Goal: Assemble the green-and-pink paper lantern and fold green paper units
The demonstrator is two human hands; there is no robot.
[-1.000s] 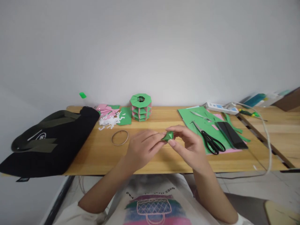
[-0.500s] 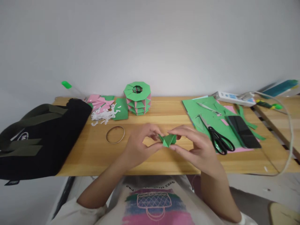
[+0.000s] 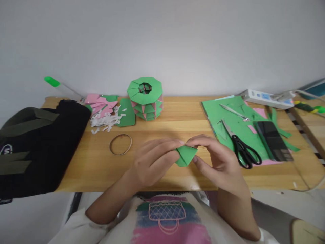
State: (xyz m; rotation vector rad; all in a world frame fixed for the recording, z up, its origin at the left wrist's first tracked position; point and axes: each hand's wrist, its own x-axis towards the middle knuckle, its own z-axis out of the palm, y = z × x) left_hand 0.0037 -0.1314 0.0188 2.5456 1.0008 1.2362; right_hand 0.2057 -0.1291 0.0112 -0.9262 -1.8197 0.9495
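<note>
A small folded piece of green paper (image 3: 187, 156) is held between both hands, above the front part of the wooden table (image 3: 162, 128). My left hand (image 3: 157, 159) grips its left side, with the fingers closed over the top edge. From the other side, my right hand (image 3: 218, 159) pinches the paper's right corner between thumb and fingers. Behind them stands an octagonal ring-shaped tower of folded green and pink paper (image 3: 146, 98). Left of my left hand lies a thin round hoop (image 3: 120, 144). Black-handled scissors (image 3: 243, 149) rest to the right of my right hand.
At left sit a black bag (image 3: 40, 152), pink paper pieces (image 3: 101, 103) and white paper scraps (image 3: 108, 120). Green sheets (image 3: 215, 112) at right carry a pen-like tool (image 3: 233, 112) and a phone (image 3: 273, 140). A power strip (image 3: 269, 98) lies behind, its cable running right.
The green paper has been turned, so a broad flat face shows where open points showed before. My left fingers have moved over its top. The camera view has shifted slightly.
</note>
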